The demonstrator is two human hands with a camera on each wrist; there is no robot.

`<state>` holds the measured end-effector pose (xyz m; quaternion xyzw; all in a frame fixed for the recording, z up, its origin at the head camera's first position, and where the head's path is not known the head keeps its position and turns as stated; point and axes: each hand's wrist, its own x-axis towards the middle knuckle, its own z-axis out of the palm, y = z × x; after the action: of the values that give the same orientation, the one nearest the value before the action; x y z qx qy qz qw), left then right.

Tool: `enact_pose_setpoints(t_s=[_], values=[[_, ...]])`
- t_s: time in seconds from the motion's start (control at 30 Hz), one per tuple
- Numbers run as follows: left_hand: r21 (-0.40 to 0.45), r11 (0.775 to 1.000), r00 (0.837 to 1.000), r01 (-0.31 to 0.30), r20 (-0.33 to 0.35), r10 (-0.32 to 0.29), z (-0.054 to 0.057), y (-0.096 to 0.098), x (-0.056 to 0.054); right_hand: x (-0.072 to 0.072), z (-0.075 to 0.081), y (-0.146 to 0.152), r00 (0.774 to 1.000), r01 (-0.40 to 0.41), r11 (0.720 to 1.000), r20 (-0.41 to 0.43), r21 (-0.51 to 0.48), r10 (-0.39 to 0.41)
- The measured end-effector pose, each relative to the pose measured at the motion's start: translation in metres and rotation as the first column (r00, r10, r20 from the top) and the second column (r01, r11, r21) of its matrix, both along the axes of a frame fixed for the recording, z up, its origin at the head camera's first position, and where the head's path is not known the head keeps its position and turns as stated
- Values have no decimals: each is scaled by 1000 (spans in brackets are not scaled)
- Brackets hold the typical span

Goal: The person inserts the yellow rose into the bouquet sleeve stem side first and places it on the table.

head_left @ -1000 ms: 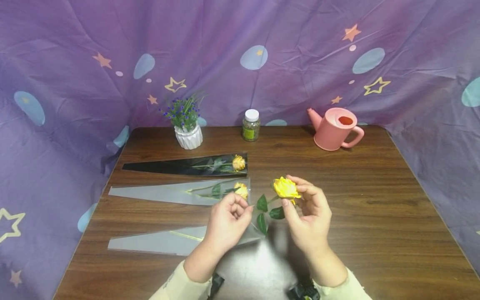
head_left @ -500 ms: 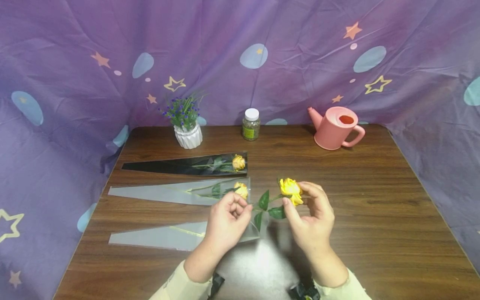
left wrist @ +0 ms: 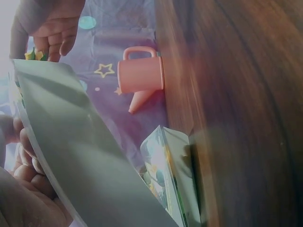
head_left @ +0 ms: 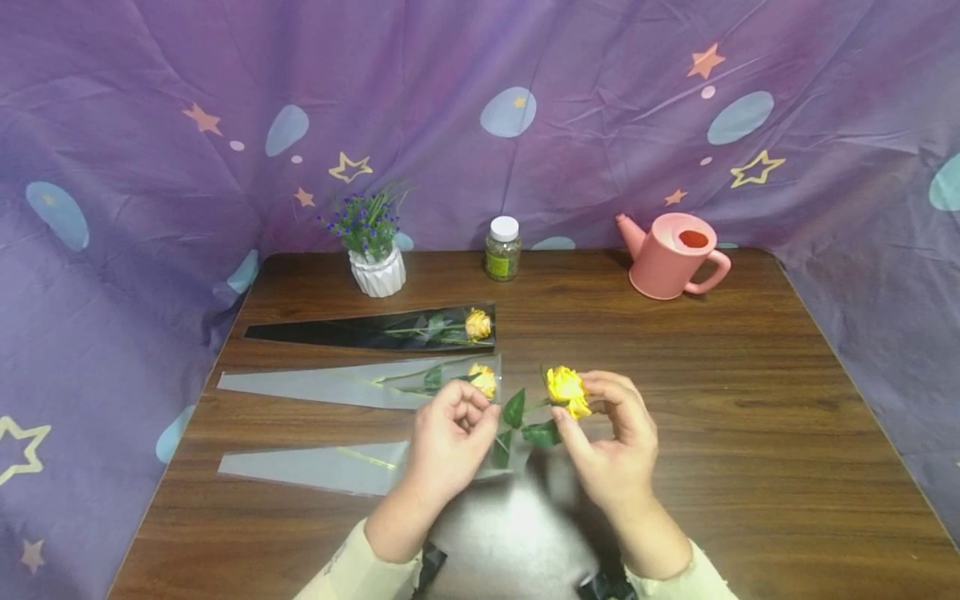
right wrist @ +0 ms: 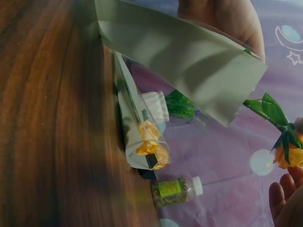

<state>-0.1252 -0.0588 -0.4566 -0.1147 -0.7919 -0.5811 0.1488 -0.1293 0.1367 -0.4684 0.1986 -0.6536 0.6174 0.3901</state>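
A yellow rose (head_left: 567, 390) with green leaves is held at its bloom by the fingertips and thumb of my right hand (head_left: 618, 446). Its stem runs left into a tapered flower sleeve (head_left: 315, 468), clear in front with a pale backing. My left hand (head_left: 453, 437) pinches the sleeve near its wide mouth and hides part of it. In the left wrist view the sleeve's pale back (left wrist: 90, 142) slopes across, raised off the table, with curled fingers at its edge. The right wrist view shows the rose's leaf (right wrist: 272, 106) just outside the sleeve mouth.
Two wrapped roses lie behind, one in a black sleeve (head_left: 337, 332), one in a pale sleeve (head_left: 300, 385). Along the back stand a white pot (head_left: 378, 273) of purple flowers, a white-capped jar (head_left: 502, 254) and a pink watering can (head_left: 667, 262). A patterned curtain (head_left: 592, 108) surrounds the table.
The rose has shifted slightly right, then left and nearer to me, its leaves now closer to the left hand. The sleeve has tilted a little; the left hand keeps its pinch.
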Motion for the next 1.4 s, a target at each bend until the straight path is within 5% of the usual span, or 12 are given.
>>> enact_pose_setpoints(t_s=[0.6,1.4], values=[[10,1000,1000,-12,-23,12,3,-2,-3,7,-11,-4,997,38,982,-77,185,-24],[25,999,996,-24,-80,25,10,1,-5,18,-20,-16,989,11,960,-148,280,32]])
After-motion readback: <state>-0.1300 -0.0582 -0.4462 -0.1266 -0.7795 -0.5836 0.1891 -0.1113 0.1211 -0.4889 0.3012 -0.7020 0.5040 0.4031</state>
